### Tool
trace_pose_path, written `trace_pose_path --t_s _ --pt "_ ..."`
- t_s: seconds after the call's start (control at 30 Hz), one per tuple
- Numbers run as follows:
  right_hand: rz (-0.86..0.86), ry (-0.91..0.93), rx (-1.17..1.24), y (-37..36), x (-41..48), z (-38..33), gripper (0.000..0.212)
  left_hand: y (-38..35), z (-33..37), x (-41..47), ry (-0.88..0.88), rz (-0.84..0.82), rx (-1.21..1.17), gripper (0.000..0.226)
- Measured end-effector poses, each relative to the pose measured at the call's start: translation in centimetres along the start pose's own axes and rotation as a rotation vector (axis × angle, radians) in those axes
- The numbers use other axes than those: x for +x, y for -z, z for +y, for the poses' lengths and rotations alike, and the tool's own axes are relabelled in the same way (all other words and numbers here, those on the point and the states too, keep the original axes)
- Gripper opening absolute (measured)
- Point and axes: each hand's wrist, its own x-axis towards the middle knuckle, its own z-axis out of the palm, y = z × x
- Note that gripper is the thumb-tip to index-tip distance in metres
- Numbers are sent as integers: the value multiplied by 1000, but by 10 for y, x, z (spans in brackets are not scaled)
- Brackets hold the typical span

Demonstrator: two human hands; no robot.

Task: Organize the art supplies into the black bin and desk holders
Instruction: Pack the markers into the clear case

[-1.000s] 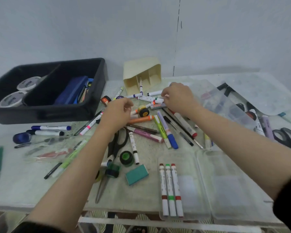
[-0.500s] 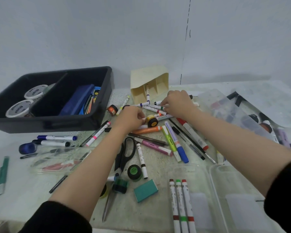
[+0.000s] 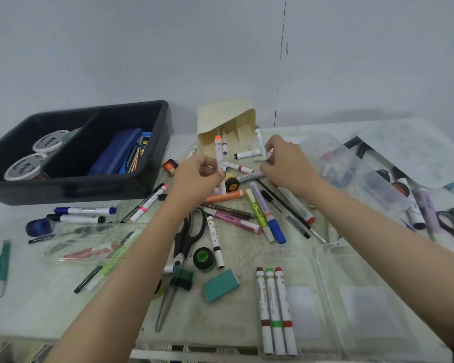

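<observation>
Cream desk holder [image 3: 227, 119] is lying tipped on its side, opening toward the person. Left hand [image 3: 197, 176] is pinching an orange-capped marker [image 3: 217, 153] upright just in front of the holder. Right hand [image 3: 286, 166] is curling its fingers round a white marker [image 3: 260, 144] at the holder's right front corner. With the holder tipped, the 2 markers could be rolling straight back out, and wrists are hanging over loose pens [image 3: 262, 216], risking scatter. Black bin [image 3: 76, 189] is sitting left of the holder.
</observation>
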Motion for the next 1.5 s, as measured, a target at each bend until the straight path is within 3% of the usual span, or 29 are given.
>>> trace_pose_path --t_s 0.1,0.17,0.33,0.43,0.8,1.07,1.27,1.37,1.5 --pt "-113 -126 313 24 -50 -12 77 -4 10 -32 59 -80 -150 25" --pt "-229 -174 340 33 -83 -14 102 -9 12 -53 90 -139 -217 31" --pt "-469 -264 405 41 -156 -14 71 -27 3 -93 133 -267 -216 67" --pt "-505 -260 402 35 -187 -6 66 -36 1 -105 154 -311 -250 80" --pt "-432 -104 83 24 -212 4 83 -45 -10 -122 191 -320 -218 71" --pt "-433 -33 -31 17 -211 7 76 -47 -13 -121 190 -327 -211 69" --pt "-523 22 -360 24 -202 -1 70 -49 -14 -117 198 -340 -180 71" --pt "-461 9 -193 24 -195 9 51 -48 -11 -119 181 -353 -170 74" --pt "-118 -196 347 17 -190 16 31 -48 -2 -133 129 -472 -218 78"
